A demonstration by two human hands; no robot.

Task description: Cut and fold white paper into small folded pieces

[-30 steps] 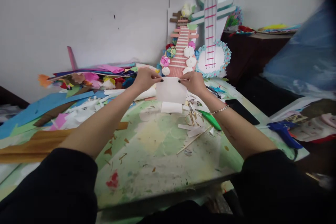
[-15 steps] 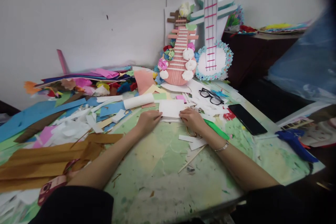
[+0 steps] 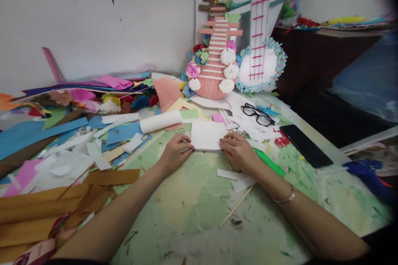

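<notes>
A folded piece of white paper [image 3: 207, 134] lies on the green table between my hands. My left hand [image 3: 177, 151] has its fingers closed at the paper's near left corner. At the near right corner, my right hand [image 3: 238, 152] grips the edge with bent fingers. Part of a pair of scissors [image 3: 233, 166] shows as a gold-coloured loop beneath my right hand; the rest is hidden. White paper strips [image 3: 238, 179] and a thin wooden stick [image 3: 236, 206] lie just below that hand. A green strip [image 3: 270, 162] passes beside my right wrist.
Black glasses [image 3: 258, 114] and a phone [image 3: 306, 145] lie to the right. Two decorated paper instruments, one pink [image 3: 214, 76] and one white and blue [image 3: 259, 64], lean at the back. Coloured paper scraps [image 3: 124, 132] and brown paper [image 3: 37, 205] cover the left side.
The view has shifted closer and lower. Both hands still hold the paper's sides, with the fingers now nearer its front corners and more of the paper's top showing.
</notes>
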